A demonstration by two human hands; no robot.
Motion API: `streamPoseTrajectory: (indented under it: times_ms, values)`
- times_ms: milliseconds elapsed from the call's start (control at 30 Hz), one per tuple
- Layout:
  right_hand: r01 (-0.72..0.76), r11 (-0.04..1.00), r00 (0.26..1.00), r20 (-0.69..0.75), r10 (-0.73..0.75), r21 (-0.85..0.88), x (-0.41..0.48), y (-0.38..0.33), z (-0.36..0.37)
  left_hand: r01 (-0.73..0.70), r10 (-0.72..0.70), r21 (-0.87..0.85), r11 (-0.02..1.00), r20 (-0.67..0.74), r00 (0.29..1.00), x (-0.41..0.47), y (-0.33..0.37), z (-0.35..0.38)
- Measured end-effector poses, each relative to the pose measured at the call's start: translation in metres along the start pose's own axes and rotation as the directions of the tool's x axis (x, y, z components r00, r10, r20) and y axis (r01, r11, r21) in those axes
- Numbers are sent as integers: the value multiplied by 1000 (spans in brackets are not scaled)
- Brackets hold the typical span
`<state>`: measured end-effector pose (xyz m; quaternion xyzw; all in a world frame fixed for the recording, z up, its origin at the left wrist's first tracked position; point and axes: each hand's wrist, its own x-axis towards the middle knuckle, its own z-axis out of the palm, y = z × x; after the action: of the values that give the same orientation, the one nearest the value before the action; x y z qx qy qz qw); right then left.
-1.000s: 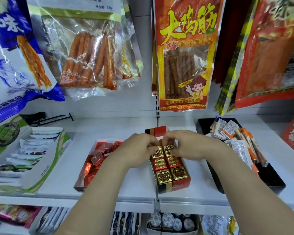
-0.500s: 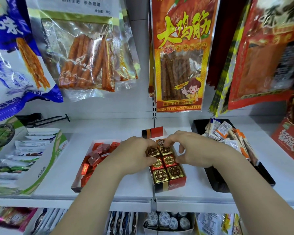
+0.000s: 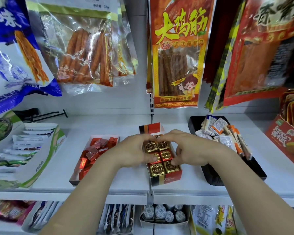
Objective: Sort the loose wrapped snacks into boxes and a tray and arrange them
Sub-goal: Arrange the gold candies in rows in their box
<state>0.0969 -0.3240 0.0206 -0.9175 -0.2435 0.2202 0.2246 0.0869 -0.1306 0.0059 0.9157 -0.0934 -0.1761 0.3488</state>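
A red and black box [image 3: 170, 178] of gold-foil square snacks [image 3: 156, 169] sits mid-shelf. My left hand [image 3: 132, 150] cups its left side, thumb pressed on a gold piece in the middle row. My right hand [image 3: 189, 150] cups the right side, thumb on a front-row piece; the fingertips of both meet over the back row. Neither hand lifts a piece. Left of it, a white box [image 3: 75, 179] holds loose red-wrapped snacks [image 3: 93, 154]. At right, a black tray [image 3: 215, 179] carries several orange and white wrapped bars [image 3: 227, 138].
A green and white carton [image 3: 41, 164] of flat packets stands at far left, a red carton [image 3: 285, 145] at far right. Hanging snack bags [image 3: 176, 53] crowd the space above. The shelf edge [image 3: 149, 195] runs in front, with a lower shelf of goods beneath.
Both hands have spread apart from the back of the gold-snack box and slid forward along its sides, thumbs now pressing on the pieces. The view shifted slightly left.
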Motion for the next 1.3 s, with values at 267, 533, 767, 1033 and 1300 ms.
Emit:
streamPoseTrajectory:
  times_ms: [267,533,767,1033,1300]
  values:
    - [35,997,939,-345,-7,75,16,9,0,-42,49,56,998,-132,990,4,-3,2]
    - [6,999,931,-365,10,43,46,14,13,-28,115,199,980,-440,891,26,-10,0]
    - [-19,999,978,-209,11,-34,54,12,5,19,34,245,969,-213,976,34,-17,3]
    - [-41,993,931,-364,-4,-113,70,10,2,2,55,222,975,-249,967,40,-21,0]
    - [-123,939,972,-228,50,-321,88,1,-6,118,-50,428,896,-166,985,54,-8,-14]
